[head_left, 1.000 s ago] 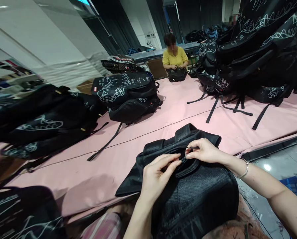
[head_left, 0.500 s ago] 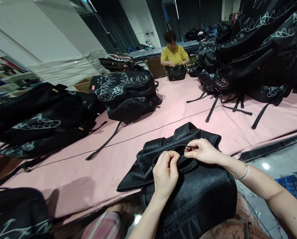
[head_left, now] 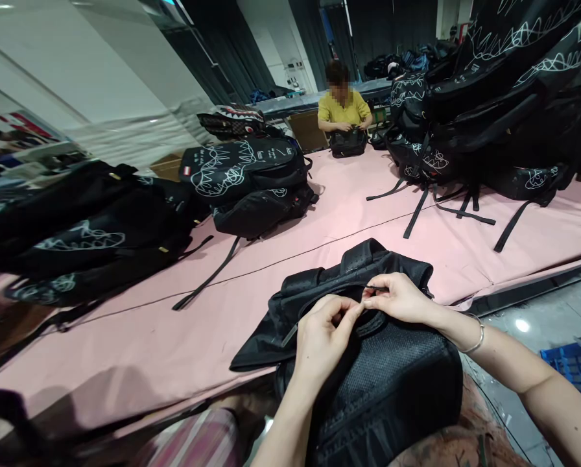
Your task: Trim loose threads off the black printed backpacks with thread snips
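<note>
A black backpack (head_left: 397,370) with a mesh-textured panel lies across my lap and the table edge, its opening gathered up. My right hand (head_left: 395,298) is closed in a pinch on a thin black edge of the backpack at the opening. Against its fingertips, my left hand (head_left: 327,331) is closed too, thumb and forefinger together over the opening. Whatever lies between the left fingertips is too small to make out. A zipper pull (head_left: 289,335) hangs left of that hand.
Black backpacks with white scribbles are piled at left (head_left: 81,237), mid-table (head_left: 244,172) and right (head_left: 504,110) on the pink table cover (head_left: 271,279). Across the table sits a person in yellow (head_left: 343,110), hands on a black bag. A blue basket (head_left: 570,370) stands at lower right.
My left hand has moved right, so its fingertips now meet those of my right hand. The right hand has barely moved. A dark bag at lower left has mostly left the view.
</note>
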Action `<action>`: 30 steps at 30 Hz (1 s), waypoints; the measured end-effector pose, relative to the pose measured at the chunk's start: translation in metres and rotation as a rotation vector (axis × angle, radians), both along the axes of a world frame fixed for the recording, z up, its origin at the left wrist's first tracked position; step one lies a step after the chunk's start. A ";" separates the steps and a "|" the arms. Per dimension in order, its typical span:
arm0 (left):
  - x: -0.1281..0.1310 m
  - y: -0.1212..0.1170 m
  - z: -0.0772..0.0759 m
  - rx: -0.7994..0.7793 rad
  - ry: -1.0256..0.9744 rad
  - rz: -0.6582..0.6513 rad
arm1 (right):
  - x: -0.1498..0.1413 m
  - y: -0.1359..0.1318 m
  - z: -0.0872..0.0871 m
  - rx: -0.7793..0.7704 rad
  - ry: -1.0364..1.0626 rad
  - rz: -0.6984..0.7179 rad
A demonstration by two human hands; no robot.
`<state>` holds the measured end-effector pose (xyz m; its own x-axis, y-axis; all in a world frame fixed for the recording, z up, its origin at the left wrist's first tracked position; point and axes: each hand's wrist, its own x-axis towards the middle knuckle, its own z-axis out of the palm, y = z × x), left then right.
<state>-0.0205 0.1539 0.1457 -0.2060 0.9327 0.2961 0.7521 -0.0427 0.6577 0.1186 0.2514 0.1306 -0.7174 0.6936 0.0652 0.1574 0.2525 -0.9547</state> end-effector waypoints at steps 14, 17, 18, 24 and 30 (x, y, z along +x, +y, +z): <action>-0.001 -0.004 -0.013 0.118 -0.539 0.253 | 0.001 -0.003 -0.019 -0.007 0.019 -0.043; 0.000 -0.009 -0.016 0.180 -0.230 0.219 | 0.002 -0.002 -0.020 -0.034 0.039 -0.053; 0.001 -0.011 -0.017 0.202 -0.123 0.189 | 0.002 -0.002 -0.020 -0.049 0.053 -0.052; -0.001 -0.018 -0.023 0.254 0.133 0.073 | -0.002 -0.008 -0.013 0.020 0.033 -0.057; -0.023 -0.024 -0.028 0.183 -0.046 0.188 | 0.001 -0.018 -0.003 0.563 -0.004 -0.169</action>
